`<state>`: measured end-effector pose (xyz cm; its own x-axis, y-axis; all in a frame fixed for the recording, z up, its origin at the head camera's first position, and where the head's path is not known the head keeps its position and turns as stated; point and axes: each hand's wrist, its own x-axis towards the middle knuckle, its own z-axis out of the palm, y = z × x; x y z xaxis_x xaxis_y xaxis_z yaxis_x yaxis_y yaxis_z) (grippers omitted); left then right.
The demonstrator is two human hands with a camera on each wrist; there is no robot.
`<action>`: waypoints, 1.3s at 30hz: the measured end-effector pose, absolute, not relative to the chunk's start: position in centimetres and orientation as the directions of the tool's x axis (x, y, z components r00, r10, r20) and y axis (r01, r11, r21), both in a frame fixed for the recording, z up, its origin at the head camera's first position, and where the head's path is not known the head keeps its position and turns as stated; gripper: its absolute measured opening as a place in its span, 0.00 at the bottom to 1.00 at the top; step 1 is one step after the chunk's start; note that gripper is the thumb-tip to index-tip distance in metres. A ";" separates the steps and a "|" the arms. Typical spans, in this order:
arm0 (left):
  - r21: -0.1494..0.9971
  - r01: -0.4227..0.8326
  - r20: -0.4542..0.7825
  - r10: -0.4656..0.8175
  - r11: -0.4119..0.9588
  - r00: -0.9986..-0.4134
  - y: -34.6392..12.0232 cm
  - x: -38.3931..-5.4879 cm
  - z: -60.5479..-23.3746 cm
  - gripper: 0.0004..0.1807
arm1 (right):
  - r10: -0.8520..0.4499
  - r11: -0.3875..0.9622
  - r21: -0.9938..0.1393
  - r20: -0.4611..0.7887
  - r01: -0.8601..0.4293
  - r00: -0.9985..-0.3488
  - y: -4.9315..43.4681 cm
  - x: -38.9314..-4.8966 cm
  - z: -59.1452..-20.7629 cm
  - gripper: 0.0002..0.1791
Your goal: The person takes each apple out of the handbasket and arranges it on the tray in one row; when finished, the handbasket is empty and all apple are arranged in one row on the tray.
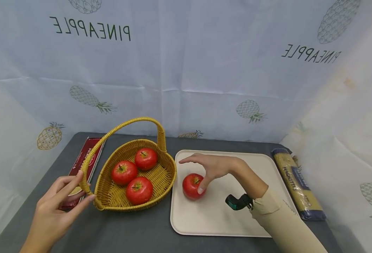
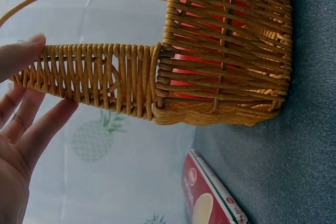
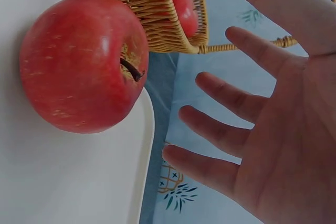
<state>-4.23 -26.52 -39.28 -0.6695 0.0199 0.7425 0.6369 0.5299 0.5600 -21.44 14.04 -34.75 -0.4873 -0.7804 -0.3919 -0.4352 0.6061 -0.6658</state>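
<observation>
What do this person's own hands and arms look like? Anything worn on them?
The left hand and right hand are bare. A cream sleeve covers part of the right arm, which also wears a small black-and-green device near the wrist.

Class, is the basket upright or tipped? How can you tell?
Upright: the basket stands with its handle arching above and three apples inside.

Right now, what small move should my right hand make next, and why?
Probably lower your right hand and curl its fingers around the apple on the tray: in the right wrist view those fingers are spread and clear of it. Your left hand holds the handle of the basket, where three other apples lie.
</observation>
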 end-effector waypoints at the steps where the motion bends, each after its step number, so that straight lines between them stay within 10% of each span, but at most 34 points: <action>1: 0.563 0.634 0.740 0.018 0.531 -0.673 -26.5 -4.2 -39.3 0.41 | -0.780 0.608 -0.661 -0.390 -0.441 -0.490 14.0 -21.4 -34.6 0.55; 39: 0.586 0.621 0.727 0.001 0.520 -0.687 -26.6 -4.2 -39.4 0.42 | -0.920 0.379 -0.711 -0.223 -0.593 -0.321 6.0 -22.1 -31.8 0.48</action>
